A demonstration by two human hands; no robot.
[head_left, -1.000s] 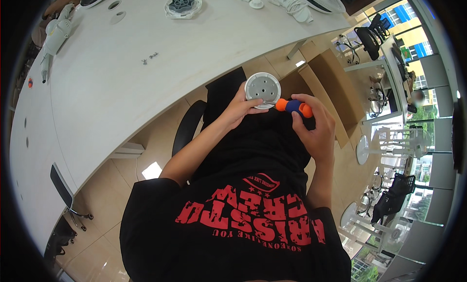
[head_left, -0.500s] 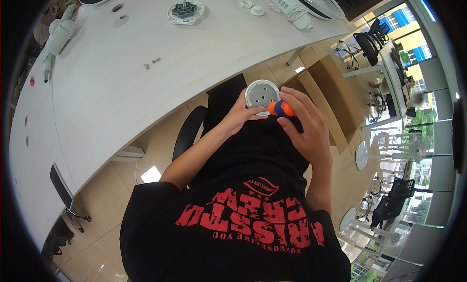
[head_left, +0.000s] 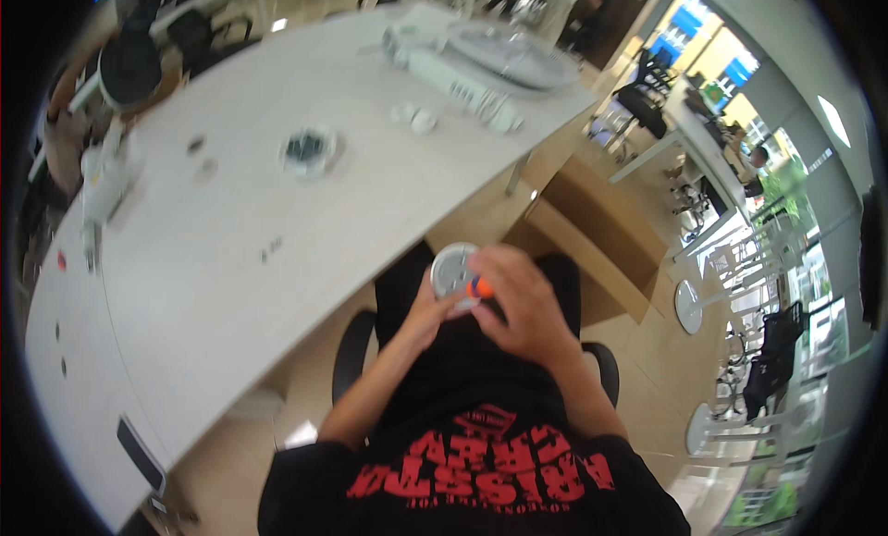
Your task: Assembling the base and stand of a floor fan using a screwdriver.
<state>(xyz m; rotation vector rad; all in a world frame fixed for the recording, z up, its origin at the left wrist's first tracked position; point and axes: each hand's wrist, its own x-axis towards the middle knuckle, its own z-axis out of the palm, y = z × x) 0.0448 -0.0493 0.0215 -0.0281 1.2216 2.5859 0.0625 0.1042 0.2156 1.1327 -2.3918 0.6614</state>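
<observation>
My left hand [head_left: 425, 314] grips a round white part [head_left: 450, 270] above my lap. Its flat grey face, dotted with small holes, points up toward me. A short screwdriver [head_left: 480, 287] with an orange and blue handle is in my right hand [head_left: 525, 300], the fingers curled over it. The tool meets the right side of the grey face near my left thumb; its tip is hidden. On the white table [head_left: 203, 286] to the left lie several small screws [head_left: 271, 249].
Farther back on the table are a white round piece with a dark star-shaped centre [head_left: 310, 151], small white parts [head_left: 421, 120], a white column [head_left: 462, 92] and a fan grille [head_left: 518, 60]. A white fan part [head_left: 106, 184] lies left. An open cardboard box [head_left: 592, 240] stands right of the table.
The view has tilted up, so table and hands sit differently in the picture, with some blur. My right hand now covers more of the screwdriver and the round part.
</observation>
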